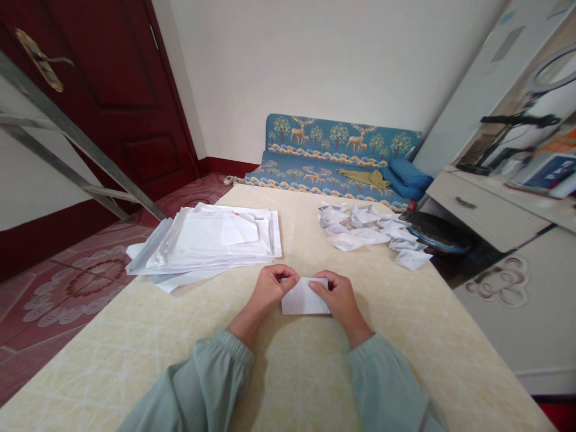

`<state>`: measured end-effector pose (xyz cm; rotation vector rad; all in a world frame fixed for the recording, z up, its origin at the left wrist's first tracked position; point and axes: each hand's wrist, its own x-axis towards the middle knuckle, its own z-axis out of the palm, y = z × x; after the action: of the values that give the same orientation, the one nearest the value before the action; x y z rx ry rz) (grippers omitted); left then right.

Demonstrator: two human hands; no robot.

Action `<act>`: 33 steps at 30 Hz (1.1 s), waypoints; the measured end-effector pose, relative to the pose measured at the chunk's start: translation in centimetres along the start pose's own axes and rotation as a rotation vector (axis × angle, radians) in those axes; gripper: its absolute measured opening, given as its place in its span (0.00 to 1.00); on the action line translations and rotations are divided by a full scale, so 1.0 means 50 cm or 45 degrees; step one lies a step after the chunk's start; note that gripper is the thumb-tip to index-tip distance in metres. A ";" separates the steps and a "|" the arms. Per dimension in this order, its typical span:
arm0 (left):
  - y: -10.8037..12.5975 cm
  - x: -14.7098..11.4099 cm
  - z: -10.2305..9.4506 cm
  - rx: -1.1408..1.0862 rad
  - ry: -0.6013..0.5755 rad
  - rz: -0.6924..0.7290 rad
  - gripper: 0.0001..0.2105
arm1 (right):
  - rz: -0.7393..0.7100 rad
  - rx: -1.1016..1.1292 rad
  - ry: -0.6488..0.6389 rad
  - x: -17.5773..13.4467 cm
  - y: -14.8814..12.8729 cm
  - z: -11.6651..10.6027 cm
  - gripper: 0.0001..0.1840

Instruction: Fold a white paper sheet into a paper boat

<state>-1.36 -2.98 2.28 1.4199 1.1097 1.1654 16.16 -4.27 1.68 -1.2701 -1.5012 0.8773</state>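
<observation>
A small folded white sheet of paper (302,302) is held low over the near middle of the table. My left hand (272,285) pinches its upper left corner between thumb and fingers. At the upper right corner my right hand (338,294) grips it, with the thumb lying on the face toward me. Fingers behind the paper are partly hidden. To the left lies a thick, uneven stack of white paper sheets (202,237). Several folded white paper shapes (360,228) sit in a loose cluster at the far right of the table.
The table (297,372) has a pale yellow patterned cover. Behind it stands a blue sofa (297,163) with deer print, holding a yellowish cloth (366,178). A metal ladder (81,141) leans at left near a dark red door (108,78). A white cabinet (508,288) stands at right.
</observation>
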 end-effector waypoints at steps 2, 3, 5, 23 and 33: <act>0.011 -0.004 0.004 0.106 -0.065 0.016 0.07 | -0.045 -0.022 -0.014 -0.001 -0.004 0.005 0.10; 0.015 -0.005 0.006 0.148 -0.082 0.024 0.07 | -0.072 -0.030 -0.026 -0.001 -0.006 0.007 0.10; 0.017 -0.007 0.009 0.183 -0.092 0.029 0.08 | -0.131 -0.043 -0.047 0.000 -0.009 0.009 0.10; 0.002 0.002 -0.029 0.196 0.032 0.002 0.08 | -0.057 -0.057 0.195 0.004 0.023 -0.024 0.11; -0.010 0.011 -0.025 0.047 0.293 -0.035 0.09 | 0.022 0.018 0.270 0.011 0.029 -0.030 0.13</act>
<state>-2.58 -2.22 1.96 1.3170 1.3117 1.3192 18.02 -3.54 0.90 -1.3234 -1.3165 0.7380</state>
